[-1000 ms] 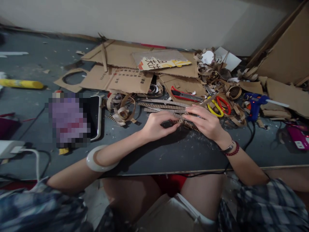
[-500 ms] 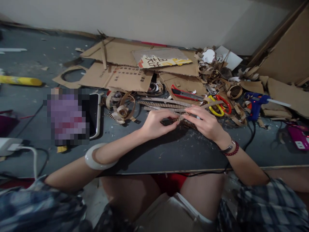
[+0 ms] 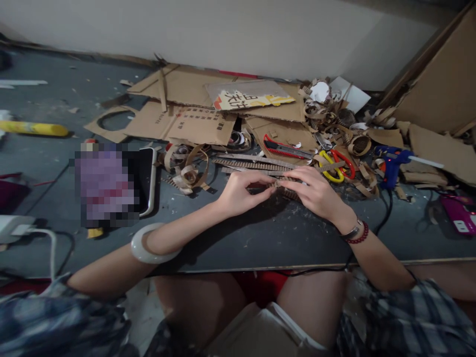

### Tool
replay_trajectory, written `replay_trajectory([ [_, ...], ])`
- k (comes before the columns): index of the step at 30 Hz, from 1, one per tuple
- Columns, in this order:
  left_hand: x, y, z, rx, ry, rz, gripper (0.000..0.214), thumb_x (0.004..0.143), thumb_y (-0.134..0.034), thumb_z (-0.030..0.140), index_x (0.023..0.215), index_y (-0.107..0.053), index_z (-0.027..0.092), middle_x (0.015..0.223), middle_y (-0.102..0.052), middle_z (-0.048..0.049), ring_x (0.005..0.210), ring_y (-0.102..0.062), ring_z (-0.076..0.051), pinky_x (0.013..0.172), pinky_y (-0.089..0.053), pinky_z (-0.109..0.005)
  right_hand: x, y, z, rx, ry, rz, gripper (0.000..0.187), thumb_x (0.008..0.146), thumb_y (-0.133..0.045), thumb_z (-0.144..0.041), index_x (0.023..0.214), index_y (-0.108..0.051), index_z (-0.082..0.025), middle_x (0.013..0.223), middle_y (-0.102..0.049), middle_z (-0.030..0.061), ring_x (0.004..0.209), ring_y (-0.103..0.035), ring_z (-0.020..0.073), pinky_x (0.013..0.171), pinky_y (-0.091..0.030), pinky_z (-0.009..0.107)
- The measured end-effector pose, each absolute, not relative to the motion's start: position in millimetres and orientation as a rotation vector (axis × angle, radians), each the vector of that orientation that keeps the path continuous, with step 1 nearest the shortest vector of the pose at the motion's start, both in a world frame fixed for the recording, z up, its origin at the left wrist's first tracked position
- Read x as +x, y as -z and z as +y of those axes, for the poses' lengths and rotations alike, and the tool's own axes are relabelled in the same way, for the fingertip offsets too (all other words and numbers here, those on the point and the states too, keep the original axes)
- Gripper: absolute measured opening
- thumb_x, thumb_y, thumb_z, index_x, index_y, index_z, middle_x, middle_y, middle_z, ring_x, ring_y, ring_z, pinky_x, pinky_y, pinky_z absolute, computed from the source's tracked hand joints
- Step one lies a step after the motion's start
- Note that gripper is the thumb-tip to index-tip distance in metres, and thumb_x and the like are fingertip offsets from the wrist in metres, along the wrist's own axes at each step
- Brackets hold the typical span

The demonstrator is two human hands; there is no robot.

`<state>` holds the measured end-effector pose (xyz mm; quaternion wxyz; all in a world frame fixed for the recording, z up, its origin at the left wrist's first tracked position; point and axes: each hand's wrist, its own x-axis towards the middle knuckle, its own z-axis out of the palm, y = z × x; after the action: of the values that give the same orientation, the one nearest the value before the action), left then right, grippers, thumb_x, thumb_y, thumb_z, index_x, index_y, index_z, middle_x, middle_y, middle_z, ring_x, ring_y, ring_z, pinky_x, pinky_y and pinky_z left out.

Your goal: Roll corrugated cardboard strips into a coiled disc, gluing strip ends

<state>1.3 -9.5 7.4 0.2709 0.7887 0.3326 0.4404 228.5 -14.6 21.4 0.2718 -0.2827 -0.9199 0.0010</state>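
Note:
My left hand (image 3: pixel 243 192) pinches one end of a narrow strip of corrugated cardboard (image 3: pixel 275 183) between thumb and fingers. Against it from the other side, my right hand (image 3: pixel 315 191) presses its fingertips on the same strip. Fingers cover most of the held piece, so its shape is partly hidden. Just behind the hands lie several long corrugated cardboard strips (image 3: pixel 247 163). Scissors with yellow and red handles (image 3: pixel 330 167) rest beyond my right hand, and a red utility knife (image 3: pixel 286 147) is behind them to the left.
A blue glue gun (image 3: pixel 392 163) with a white stick stands at right, its cable trailing forward. Curled cardboard scraps (image 3: pixel 188 168) and flat cardboard sheets (image 3: pixel 201 121) cover the back. At left are a phone (image 3: pixel 148 183), a yellow tube (image 3: pixel 37 128) and a white charger (image 3: pixel 15 229).
The fingers of my right hand have curled in closer around the strip, whose far end no longer sticks up as plainly over the scissors. The view has tilted slightly.

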Motion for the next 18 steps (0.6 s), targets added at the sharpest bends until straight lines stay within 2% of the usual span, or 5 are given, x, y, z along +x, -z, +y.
replay_trajectory([
  [4, 0.9, -8.3, -8.7, 2.153, -1.153, 0.894, 0.015, 0.081, -0.065, 0.025, 0.087, -0.071, 0.013, 0.086, -0.073, -0.0079, 0.075, -0.069, -0.015, 0.066, -0.057, -0.02, 229.3, -22.2, -14.0, -0.742, 0.037, -2.478, 0.037, 0.088, -0.041, -0.006, 0.116, -0.061, -0.018, 0.115, -0.062, 0.0114, 0.112, -0.054, 0.0221, 0.097, -0.048, 0.045],
  [8, 0.2, -7.1, -8.2, 2.152, -1.15, 0.915, 0.016, 0.081, -0.066, 0.026, 0.09, -0.071, 0.014, 0.087, -0.073, -0.0076, 0.078, -0.069, -0.015, 0.067, -0.058, -0.021, 230.0, -22.9, -13.6, -0.753, 0.037, -2.488, 0.036, 0.088, -0.041, -0.006, 0.116, -0.061, -0.019, 0.112, -0.062, 0.0106, 0.109, -0.055, 0.022, 0.093, -0.05, 0.044],
  [18, 0.9, -6.8, -7.7, 2.159, -1.118, 0.907, 0.016, 0.082, -0.065, 0.025, 0.091, -0.07, 0.013, 0.088, -0.072, -0.0077, 0.076, -0.069, -0.014, 0.067, -0.057, -0.02, 231.6, -24.7, -14.6, -0.779, 0.018, -2.439, 0.041, 0.088, -0.042, -0.004, 0.123, -0.056, -0.019, 0.115, -0.06, 0.0113, 0.112, -0.054, 0.0223, 0.095, -0.049, 0.044],
])
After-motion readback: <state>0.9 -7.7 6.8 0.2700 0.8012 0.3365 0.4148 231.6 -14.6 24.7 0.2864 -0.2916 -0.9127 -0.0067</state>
